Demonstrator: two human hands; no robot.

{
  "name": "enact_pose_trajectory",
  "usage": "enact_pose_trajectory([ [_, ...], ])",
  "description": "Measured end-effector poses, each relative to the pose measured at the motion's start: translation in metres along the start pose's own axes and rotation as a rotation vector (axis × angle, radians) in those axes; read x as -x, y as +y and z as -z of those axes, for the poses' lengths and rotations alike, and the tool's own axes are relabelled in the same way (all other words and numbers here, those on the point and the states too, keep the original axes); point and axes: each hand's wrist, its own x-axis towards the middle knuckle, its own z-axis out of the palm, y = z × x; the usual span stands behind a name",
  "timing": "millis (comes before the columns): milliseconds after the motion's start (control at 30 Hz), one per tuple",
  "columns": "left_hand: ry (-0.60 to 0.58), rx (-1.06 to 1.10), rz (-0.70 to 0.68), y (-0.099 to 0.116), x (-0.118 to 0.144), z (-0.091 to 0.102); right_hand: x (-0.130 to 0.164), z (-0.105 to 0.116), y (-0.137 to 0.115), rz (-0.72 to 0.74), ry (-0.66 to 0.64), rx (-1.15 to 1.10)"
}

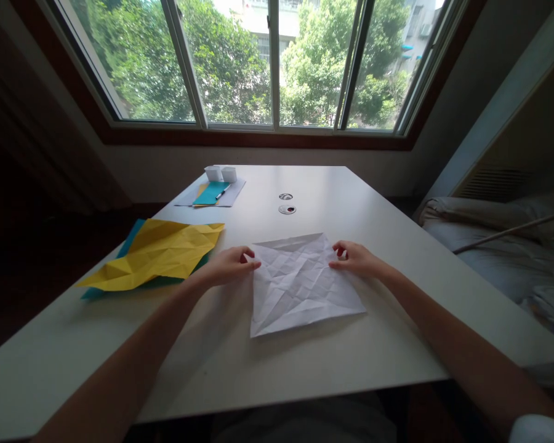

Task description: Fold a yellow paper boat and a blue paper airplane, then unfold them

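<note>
A white sheet of paper (305,283), crossed by many fold creases, lies in front of me with its far edge slightly raised. At its upper left edge is my left hand (235,263), thumb and curled fingers closed on the paper's side. My right hand (353,258) pinches the opposite edge near the upper right corner. Left of my left hand rests a creased yellow sheet of paper (161,252), over a teal sheet (136,237) that shows along its edges.
On the white table (314,369), at the far left, are two small white containers (229,175), a teal paper (210,193) and a pen (223,191) on white sheets. Two round discs (287,210) lie mid-table. A window (274,67) is beyond; bulky fabric (484,246) sits right.
</note>
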Motion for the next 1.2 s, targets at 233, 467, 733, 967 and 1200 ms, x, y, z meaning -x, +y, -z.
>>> enact_pose_trajectory([
  [233, -0.029, 0.5, 0.039, 0.009, 0.002, -0.013, -0.006, -0.005, 0.017, -0.002, -0.036, -0.312],
  [467, -0.005, 0.697, 0.054, 0.004, -0.001, -0.012, -0.01, 0.003, 0.023, 0.042, -0.1, -0.526],
  [733, 0.02, 0.815, 0.02, -0.007, -0.01, -0.009, -0.007, 0.01, 0.014, 0.212, -0.143, -0.445],
  [967, 0.019, 0.496, -0.123, -0.013, -0.014, -0.009, -0.01, 0.011, 0.019, 0.269, -0.049, -0.338],
  [1200, 0.102, -0.013, -0.331, -0.015, -0.013, -0.004, -0.005, 0.009, 0.013, 0.375, 0.02, -0.126],
])
